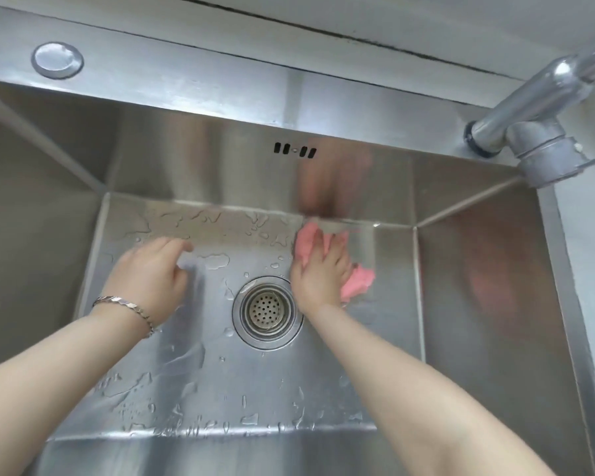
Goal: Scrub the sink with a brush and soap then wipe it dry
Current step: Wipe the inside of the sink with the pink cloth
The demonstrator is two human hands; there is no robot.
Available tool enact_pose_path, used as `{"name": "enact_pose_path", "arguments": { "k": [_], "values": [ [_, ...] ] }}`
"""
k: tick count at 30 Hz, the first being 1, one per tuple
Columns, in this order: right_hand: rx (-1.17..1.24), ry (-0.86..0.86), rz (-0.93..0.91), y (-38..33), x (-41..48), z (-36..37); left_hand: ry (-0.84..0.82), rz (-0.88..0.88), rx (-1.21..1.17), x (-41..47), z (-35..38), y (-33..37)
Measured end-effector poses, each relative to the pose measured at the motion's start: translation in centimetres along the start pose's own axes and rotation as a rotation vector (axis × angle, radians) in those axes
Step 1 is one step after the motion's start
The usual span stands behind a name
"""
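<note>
Right hand point(318, 273) lies flat with its fingers spread and straight, pressing a crumpled pink cloth point(359, 283) onto the floor of the brushed stainless-steel sink point(495, 286); no finger curls round the cloth, which is held by downward pressure alone; it sits just right of the round perforated drain strainer point(268, 312), close against the foot of the back wall, one fold showing beyond the fingertips and another beside the palm. Left hand point(150, 273), with a silver chain bracelet point(128, 305) at its wrist, is on the other side of the strainer, fingers loosely curled and holding nothing; whether it touches the steel I cannot tell. Water droplets point(217, 261) and small pools lie toward the back of the floor and along its near edge, so the drying step looks begun with much left to wipe. I judge the cloth soft, light and limp, heavier once soaked; it will likely bunch under a sliding palm, so a broad flat press over its middle suits it; on wet, slippery steel it may skid from under the fingers. A chrome tap point(529, 108) stands at the back right corner; dark overflow slots point(294, 150) sit in the back wall.
</note>
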State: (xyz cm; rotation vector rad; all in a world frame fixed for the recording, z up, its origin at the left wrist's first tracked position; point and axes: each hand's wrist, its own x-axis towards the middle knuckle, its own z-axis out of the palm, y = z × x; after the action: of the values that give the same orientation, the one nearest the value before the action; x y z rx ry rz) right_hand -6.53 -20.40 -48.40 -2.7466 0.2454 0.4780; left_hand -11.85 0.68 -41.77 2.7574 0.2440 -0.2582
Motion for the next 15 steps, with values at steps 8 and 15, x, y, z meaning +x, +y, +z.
{"name": "enact_pose_path", "arguments": {
  "k": [8, 15],
  "values": [
    [0.474, -0.377, -0.021, 0.7, -4.5, -3.8, -0.124, -0.235, -0.211, -2.1, 0.8, 1.1],
    [0.202, 0.261, 0.251, 8.9, -2.2, -9.6, -0.191, -0.216, -0.251, -3.5, 1.1, 2.2]
  ]
}}
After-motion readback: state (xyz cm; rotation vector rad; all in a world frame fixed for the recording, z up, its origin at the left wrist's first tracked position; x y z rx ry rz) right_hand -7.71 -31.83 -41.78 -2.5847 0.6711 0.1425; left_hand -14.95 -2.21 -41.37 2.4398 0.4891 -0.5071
